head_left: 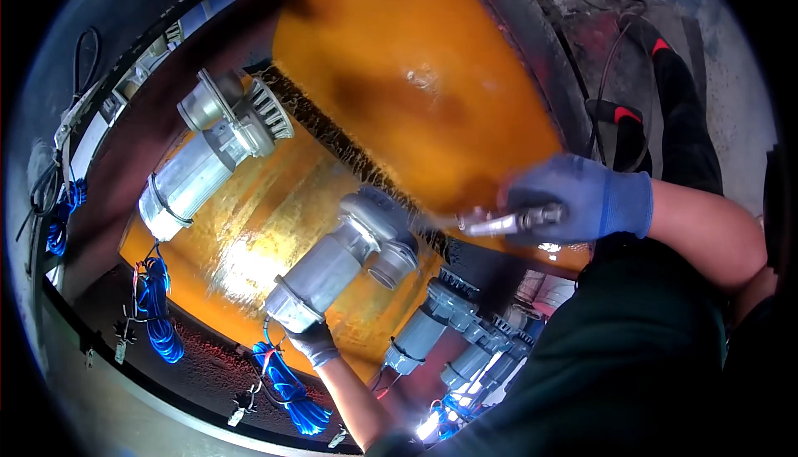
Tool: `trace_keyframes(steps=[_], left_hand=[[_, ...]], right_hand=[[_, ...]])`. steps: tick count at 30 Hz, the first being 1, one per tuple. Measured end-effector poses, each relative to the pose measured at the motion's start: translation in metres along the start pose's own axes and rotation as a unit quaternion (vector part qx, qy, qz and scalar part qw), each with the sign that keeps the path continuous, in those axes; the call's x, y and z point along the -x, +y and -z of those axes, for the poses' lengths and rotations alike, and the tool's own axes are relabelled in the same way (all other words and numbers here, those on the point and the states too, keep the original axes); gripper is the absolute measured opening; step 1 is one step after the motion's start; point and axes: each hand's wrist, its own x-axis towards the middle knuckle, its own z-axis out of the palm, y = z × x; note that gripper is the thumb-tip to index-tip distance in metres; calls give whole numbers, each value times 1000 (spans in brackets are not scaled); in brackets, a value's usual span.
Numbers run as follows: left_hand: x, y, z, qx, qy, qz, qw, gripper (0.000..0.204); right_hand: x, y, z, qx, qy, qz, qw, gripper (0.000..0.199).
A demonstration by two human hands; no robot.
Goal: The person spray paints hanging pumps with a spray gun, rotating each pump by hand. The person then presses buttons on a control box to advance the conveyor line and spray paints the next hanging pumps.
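My left hand (314, 344), in a grey glove, grips the lower end of a silver submersible pump (320, 270); its fingers are partly hidden by the casing. This pump lies slantwise over an orange surface, with its round head toward the upper right. My right hand (573, 199), in a blue glove, is closed around a silver spray gun (507, 222). The gun's blurred nozzle points left, close to the pump's head. Below my left hand hangs a coiled blue cable (291, 395) from the pump's end.
Another silver pump (191, 183) with its own blue cable coil (158, 312) lies to the left. Several greyer pumps (416, 336) stand at the lower right. A large orange panel (416, 66) rises beyond, edged by a dark bristly strip (332, 137). Dark shoes (619, 114) show at the upper right.
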Motion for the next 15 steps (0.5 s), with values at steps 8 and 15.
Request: trace_keyframes(steps=[8,15], left_hand=[[3,7,-9,166,35,127,977,69],[33,5,-51,879,130,431,159,53]], right_hand=[[-9,-31,-13,123,-97,-1,988,32],[-30,-63,-10,257,-33,21,966,26]])
